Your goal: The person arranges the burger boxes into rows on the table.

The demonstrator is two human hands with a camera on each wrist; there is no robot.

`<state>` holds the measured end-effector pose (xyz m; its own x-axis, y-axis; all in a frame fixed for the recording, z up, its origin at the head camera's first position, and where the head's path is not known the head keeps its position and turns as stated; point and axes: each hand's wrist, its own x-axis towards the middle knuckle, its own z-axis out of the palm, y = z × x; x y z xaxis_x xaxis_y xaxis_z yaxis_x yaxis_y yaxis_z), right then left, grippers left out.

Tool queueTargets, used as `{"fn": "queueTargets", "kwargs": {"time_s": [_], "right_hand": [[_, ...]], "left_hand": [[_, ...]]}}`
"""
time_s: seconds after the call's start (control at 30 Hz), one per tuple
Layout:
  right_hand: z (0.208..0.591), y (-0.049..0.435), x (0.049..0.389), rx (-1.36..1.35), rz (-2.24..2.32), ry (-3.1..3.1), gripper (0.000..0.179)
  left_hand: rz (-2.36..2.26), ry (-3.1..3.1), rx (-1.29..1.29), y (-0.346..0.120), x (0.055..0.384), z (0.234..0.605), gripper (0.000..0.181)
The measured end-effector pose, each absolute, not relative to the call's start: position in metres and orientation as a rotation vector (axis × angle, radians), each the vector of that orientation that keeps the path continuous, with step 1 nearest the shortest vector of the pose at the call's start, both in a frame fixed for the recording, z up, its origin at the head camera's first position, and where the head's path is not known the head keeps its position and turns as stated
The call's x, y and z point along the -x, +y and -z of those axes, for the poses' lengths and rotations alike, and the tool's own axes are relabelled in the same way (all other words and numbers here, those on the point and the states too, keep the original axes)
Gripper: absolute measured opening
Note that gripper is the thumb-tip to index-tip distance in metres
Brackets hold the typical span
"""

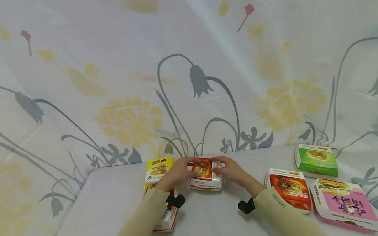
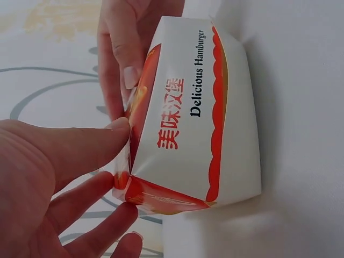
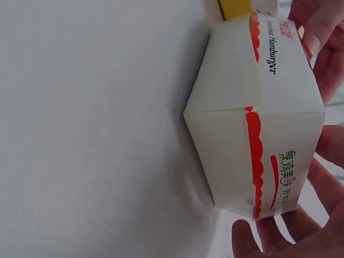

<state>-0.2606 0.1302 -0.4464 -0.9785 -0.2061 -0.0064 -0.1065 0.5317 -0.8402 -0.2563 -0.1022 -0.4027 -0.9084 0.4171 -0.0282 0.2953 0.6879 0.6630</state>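
Note:
A red and white hamburger box (image 1: 206, 183) sits on the white cloth in front of me, closed, with "Delicious Hamburger" printed along its side. From its left, my left hand (image 1: 180, 172) holds it, the thumb (image 2: 97, 148) along the top edge and fingers around the corner. My right hand (image 1: 232, 171) grips the opposite side, thumb on top as well. In the right wrist view, the right fingers (image 3: 301, 223) lie along the far edge of the box (image 3: 231, 80).
To the left, a yellow burger box (image 1: 157, 168) stands beyond another red and white box (image 1: 164, 221), partly covered by my left forearm. At right are a red box (image 1: 289, 188), a green box (image 1: 317, 160) and a pink box (image 1: 347, 203). Flower-patterned cloth (image 1: 188, 107) hangs behind.

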Motion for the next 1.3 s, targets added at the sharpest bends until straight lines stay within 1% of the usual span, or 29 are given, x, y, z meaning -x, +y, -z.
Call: {"fn": "queueTargets", "kwargs": {"time_s": [0.37, 0.57, 0.67, 0.9, 1.0, 1.13, 1.3], "right_hand": [[0.446, 0.127, 0.253, 0.240, 1.410, 2.716, 0.047], [0.443, 0.123, 0.246, 0.215, 1.389, 2.781, 0.044], [0.441, 0.121, 0.243, 0.205, 1.371, 2.808, 0.043], [0.440, 0.123, 0.233, 0.291, 1.297, 2.911, 0.038], [0.440, 0.126, 0.229, 0.334, 1.259, 2.953, 0.035], [0.440, 0.128, 0.224, 0.355, 1.228, 2.976, 0.037], [0.442, 0.130, 0.217, 0.348, 1.196, 2.988, 0.038]], "left_hand": [[-0.996, 2.787, -0.552, -0.111, 0.247, 0.391, 0.042], [-0.972, 2.792, -0.640, -0.115, 0.240, 0.389, 0.035], [-0.949, 2.771, -0.652, -0.115, 0.237, 0.389, 0.035], [-0.894, 2.790, -0.650, -0.115, 0.236, 0.391, 0.039], [-0.880, 2.791, -0.639, -0.114, 0.239, 0.391, 0.043], [-0.888, 2.776, -0.624, -0.113, 0.243, 0.393, 0.050], [-0.861, 2.736, -0.751, -0.112, 0.247, 0.400, 0.056]]}}
